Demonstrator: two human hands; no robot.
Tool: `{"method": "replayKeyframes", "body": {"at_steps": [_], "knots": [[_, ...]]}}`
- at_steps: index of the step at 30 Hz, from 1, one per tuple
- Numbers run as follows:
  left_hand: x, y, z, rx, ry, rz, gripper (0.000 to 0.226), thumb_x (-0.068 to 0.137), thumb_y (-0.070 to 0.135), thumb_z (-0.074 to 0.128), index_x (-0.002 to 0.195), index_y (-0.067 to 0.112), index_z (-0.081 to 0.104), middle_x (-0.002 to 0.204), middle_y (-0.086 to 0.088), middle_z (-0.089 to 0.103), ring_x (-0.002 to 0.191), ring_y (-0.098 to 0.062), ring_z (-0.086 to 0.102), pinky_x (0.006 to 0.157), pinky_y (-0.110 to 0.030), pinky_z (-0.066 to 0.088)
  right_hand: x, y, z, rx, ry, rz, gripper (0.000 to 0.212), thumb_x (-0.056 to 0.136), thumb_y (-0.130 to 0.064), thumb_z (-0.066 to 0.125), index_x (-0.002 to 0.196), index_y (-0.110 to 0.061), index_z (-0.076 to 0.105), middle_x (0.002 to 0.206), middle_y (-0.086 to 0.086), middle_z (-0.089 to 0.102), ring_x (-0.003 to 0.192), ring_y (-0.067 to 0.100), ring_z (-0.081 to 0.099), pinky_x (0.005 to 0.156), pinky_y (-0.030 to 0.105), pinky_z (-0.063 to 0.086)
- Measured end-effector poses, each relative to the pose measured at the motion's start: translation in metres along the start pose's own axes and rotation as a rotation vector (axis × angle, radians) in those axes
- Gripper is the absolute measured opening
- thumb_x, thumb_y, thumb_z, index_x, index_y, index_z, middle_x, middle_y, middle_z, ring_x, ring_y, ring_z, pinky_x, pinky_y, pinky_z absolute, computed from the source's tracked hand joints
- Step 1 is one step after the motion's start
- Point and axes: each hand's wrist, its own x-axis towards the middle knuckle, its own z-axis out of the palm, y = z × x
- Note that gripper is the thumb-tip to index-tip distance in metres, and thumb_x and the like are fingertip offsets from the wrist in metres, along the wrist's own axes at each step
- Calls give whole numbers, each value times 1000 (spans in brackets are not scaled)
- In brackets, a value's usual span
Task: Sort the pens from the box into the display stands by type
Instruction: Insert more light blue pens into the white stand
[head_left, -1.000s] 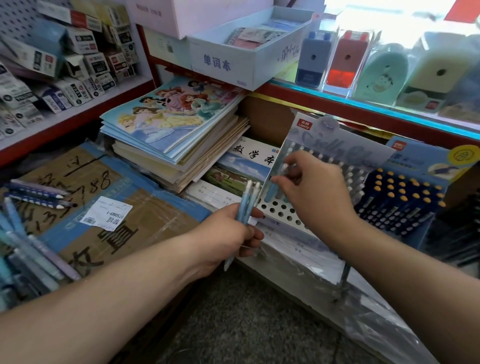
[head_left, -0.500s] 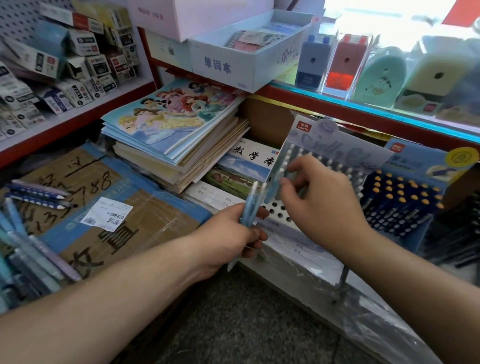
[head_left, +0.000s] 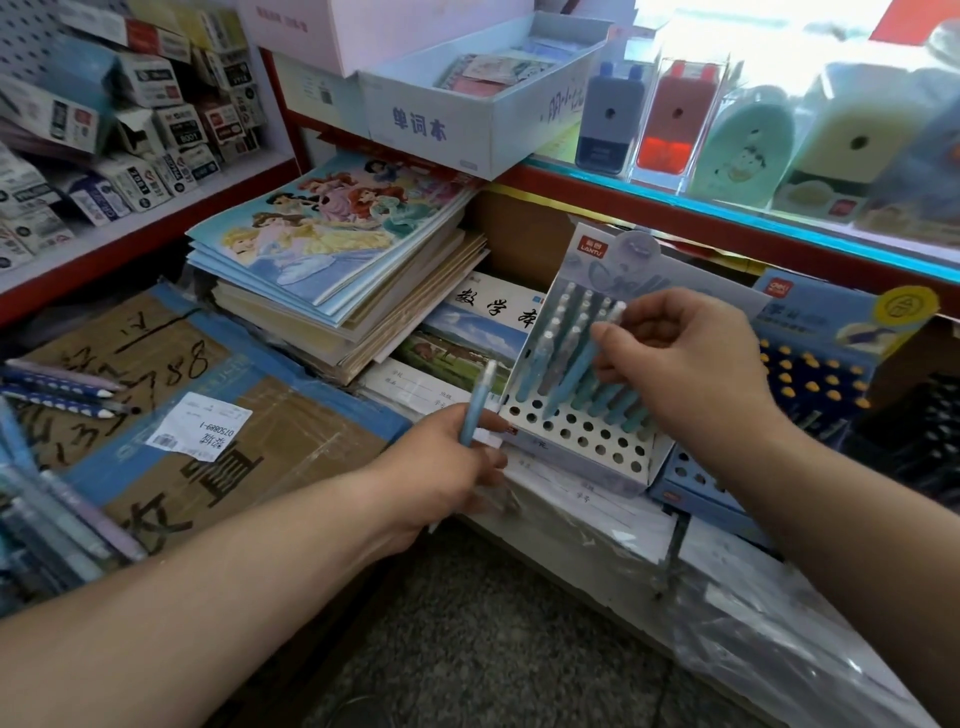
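A pale blue display stand (head_left: 576, 441) with rows of holes leans on the low shelf, its back rows filled with light blue pens. My right hand (head_left: 685, 358) pinches one light blue pen (head_left: 576, 364) by its upper part, the tip down at a hole near the stand's left side. My left hand (head_left: 447, 457) grips another light blue pen (head_left: 478, 400) upright just left of the stand. More pens (head_left: 47, 519) lie in the box at the far left edge.
A dark blue stand (head_left: 810, 384) of yellow-capped pens sits right of the pale one. Stacked notebooks (head_left: 332, 260) lie behind the left hand. A taped cardboard box (head_left: 171, 415) with loose pens (head_left: 57, 389) on it is at left. Pencil sharpeners line the upper shelf.
My right hand took a pen from the left hand's bunch and brought it over the stand's holes. The left hand now shows one pen instead of a few.
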Motion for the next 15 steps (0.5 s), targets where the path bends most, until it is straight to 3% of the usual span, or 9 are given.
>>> {"method": "replayKeyframes", "body": {"at_steps": [4, 15], "knots": [[1, 1, 0, 57, 6, -8, 21, 102, 8, 54, 115, 21, 63, 88, -6, 67, 65, -12, 55, 53, -24, 47, 1, 9, 6, -176, 45, -124, 9, 90, -25, 77, 92, -26, 68, 86, -6, 72, 79, 7, 72, 73, 30, 63], [4, -3, 2, 92, -3, 9, 25, 100, 5, 54, 113, 24, 65, 85, -5, 65, 66, -13, 51, 51, -23, 43, 3, 12, 16, -211, 79, -196, 11, 91, -28, 76, 94, -31, 66, 87, -12, 70, 81, 1, 68, 74, 24, 61]]}}
